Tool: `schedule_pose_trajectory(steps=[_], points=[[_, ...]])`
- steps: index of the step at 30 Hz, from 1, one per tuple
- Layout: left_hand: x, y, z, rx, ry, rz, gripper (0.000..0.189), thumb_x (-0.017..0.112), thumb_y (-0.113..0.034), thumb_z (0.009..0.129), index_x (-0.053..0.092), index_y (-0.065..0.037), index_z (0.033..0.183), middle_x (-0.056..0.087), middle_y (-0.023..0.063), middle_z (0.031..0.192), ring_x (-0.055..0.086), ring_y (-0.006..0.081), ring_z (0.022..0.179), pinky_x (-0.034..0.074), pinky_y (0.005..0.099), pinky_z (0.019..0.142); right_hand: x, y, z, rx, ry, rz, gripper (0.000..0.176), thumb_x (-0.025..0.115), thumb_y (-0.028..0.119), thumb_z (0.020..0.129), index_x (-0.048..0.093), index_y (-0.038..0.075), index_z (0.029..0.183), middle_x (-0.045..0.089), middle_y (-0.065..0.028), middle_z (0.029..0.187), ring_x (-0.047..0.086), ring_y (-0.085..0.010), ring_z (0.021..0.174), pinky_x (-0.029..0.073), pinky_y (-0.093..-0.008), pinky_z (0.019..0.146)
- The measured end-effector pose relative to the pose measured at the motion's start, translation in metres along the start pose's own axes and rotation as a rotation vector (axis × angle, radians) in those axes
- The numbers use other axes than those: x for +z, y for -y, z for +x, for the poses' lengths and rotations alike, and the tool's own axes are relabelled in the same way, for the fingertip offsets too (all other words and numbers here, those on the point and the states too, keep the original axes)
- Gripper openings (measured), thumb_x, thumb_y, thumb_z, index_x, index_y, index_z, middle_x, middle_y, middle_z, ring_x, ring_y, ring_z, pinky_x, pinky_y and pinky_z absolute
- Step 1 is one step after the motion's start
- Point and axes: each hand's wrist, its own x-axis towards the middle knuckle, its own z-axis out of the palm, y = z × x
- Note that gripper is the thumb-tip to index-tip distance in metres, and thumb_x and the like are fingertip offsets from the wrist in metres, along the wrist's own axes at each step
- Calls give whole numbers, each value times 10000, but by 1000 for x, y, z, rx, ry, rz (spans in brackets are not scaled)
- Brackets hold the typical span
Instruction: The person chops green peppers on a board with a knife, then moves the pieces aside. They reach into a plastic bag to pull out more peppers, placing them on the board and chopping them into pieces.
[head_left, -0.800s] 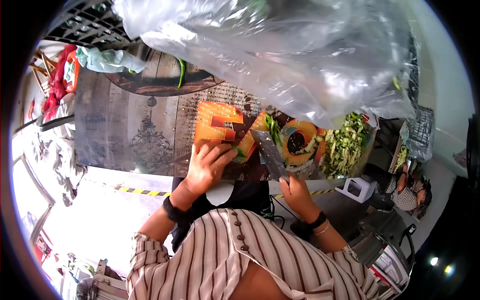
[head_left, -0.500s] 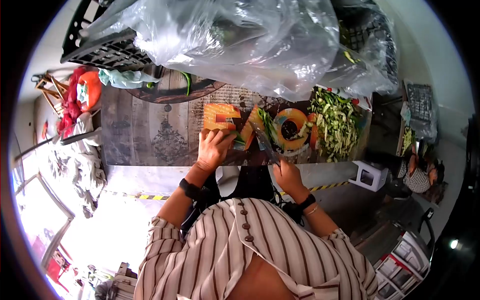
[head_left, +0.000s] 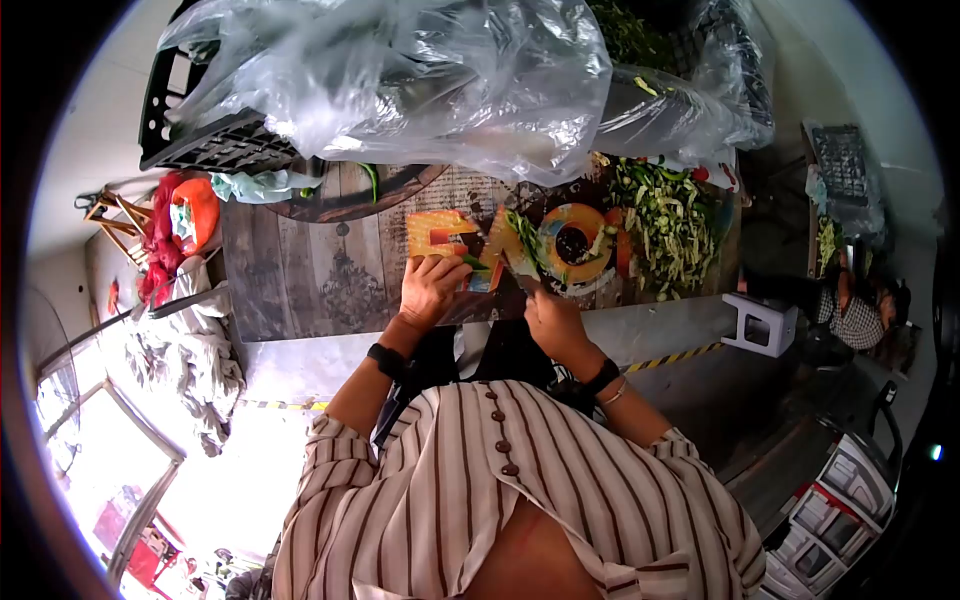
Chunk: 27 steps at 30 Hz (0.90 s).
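Observation:
My left hand (head_left: 428,287) is closed on a green chili pepper (head_left: 474,263), pressing it to the printed tabletop (head_left: 290,260); only the pepper's tip shows past my fingers. In my right hand (head_left: 552,318) is a knife (head_left: 515,272), its blade pointing up and left, close to the pepper. Cut green strips (head_left: 522,230) lie just beyond the blade. Farther right spreads a large heap of chopped green pepper (head_left: 665,240). One whole green chili (head_left: 371,183) rests near the table's far edge.
Clear plastic sheeting (head_left: 430,90) drapes over black crates (head_left: 215,140) at the table's far side. A pale bag (head_left: 262,187) lies beside them. At right stands a white stool (head_left: 760,325), with another person (head_left: 855,315) beyond it.
The view has shifted and tilted slightly. My right hand has moved left with the knife, bringing the blade nearer the pepper. My left hand keeps its hold.

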Motion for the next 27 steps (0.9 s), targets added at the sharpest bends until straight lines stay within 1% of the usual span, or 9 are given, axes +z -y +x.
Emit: schedule_pose_trajectory(steps=[1,3,4,10,14,16,23,26,27], points=[[1,0,2,5,-5,7,305,669,-220,634,588,-165,923,558,-35,944,515,158,835,363,319,742,2,3,3,6,-6,3,325,499,99,823,484,32,1141,570,-156,630,566,-337,565,446,-427,512],[3,0,3,-1,0,21,298,674,-219,624,589,-171,906,557,-43,933,514,152,835,361,319,735,3,9,9,28,126,-47,333,494,103,828,489,42,1156,584,-146,682,574,-317,581,448,-407,506],[2,0,4,-14,3,39,293,679,-219,614,590,-177,889,556,-52,923,513,147,835,358,319,727,9,5,9,-27,114,-107,371,501,99,821,468,60,1189,598,-127,698,580,-303,573,464,-404,509],[10,2,2,-2,-33,92,245,683,-200,595,602,-189,826,550,-56,867,521,135,815,356,316,710,12,7,14,-7,166,-198,370,506,105,817,467,56,1182,588,-135,648,586,-307,564,475,-401,496],[10,2,1,-27,-7,97,233,679,-193,605,611,-184,827,560,-50,886,526,136,818,362,316,710,13,6,18,-28,193,-205,357,508,100,812,474,55,1164,586,-143,620,586,-310,548,473,-406,482],[13,3,1,-1,-53,103,244,675,-189,611,615,-175,846,568,-43,923,529,138,843,369,317,712,15,6,19,-11,212,-192,349,508,96,808,478,47,1152,588,-152,612,589,-312,545,472,-413,481],[12,3,-1,-19,1,83,250,676,-205,615,612,-163,853,571,-42,943,532,143,852,385,313,723,8,14,26,19,254,-159,337,505,91,801,479,17,1128,581,-170,608,587,-333,556,472,-429,494],[13,3,-1,-30,-2,68,267,680,-226,602,611,-167,853,574,-39,944,533,147,845,393,309,723,6,14,31,33,294,-107,313,502,85,797,492,12,1101,583,-180,620,583,-353,566,472,-447,511],[13,3,-1,-38,3,54,276,681,-233,595,611,-169,854,574,-41,946,534,147,843,395,306,719,6,14,33,38,309,-98,277,502,83,794,505,5,1060,582,-191,626,582,-364,574,473,-455,524]])
